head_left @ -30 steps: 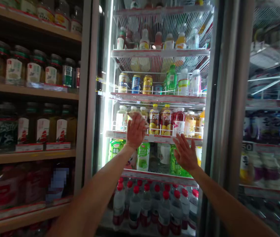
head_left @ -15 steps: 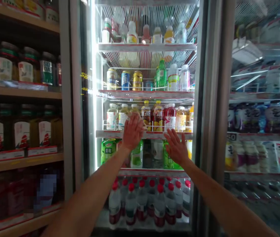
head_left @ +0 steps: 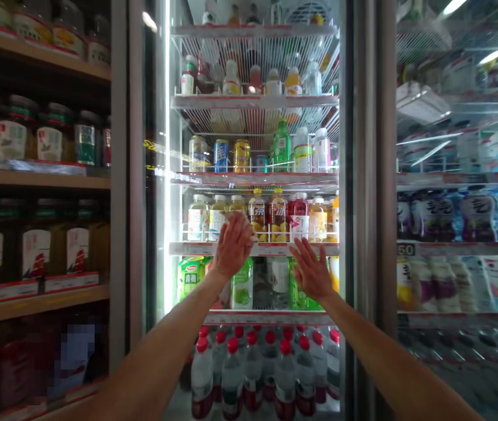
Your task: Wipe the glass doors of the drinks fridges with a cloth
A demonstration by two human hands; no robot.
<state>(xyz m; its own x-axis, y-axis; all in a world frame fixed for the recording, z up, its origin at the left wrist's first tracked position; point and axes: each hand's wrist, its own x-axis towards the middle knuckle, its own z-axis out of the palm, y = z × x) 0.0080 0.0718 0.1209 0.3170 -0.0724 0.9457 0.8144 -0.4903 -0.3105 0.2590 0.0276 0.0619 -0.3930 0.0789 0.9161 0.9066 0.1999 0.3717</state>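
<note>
My left hand (head_left: 232, 244) presses a pale cloth (head_left: 240, 218) flat against the glass door (head_left: 253, 280) of a lit drinks fridge, level with the shelf of juice bottles (head_left: 277, 215). The cloth peeks out above my fingertips. My right hand (head_left: 311, 270) lies open on the same glass a little lower and to the right, fingers spread, holding nothing. Behind it stand green bottles (head_left: 242, 285).
Red-capped water bottles (head_left: 257, 368) fill the fridge's bottom shelf, cans (head_left: 222, 155) a higher one. A grey door frame (head_left: 365, 204) separates a second fridge (head_left: 459, 222) at right. Wooden shelves (head_left: 38, 178) of jars stand at left.
The view has drifted right and slightly up. Both hands stay on the glass at about the same spot by the juice shelf; the left hand with the cloth has barely shifted.
</note>
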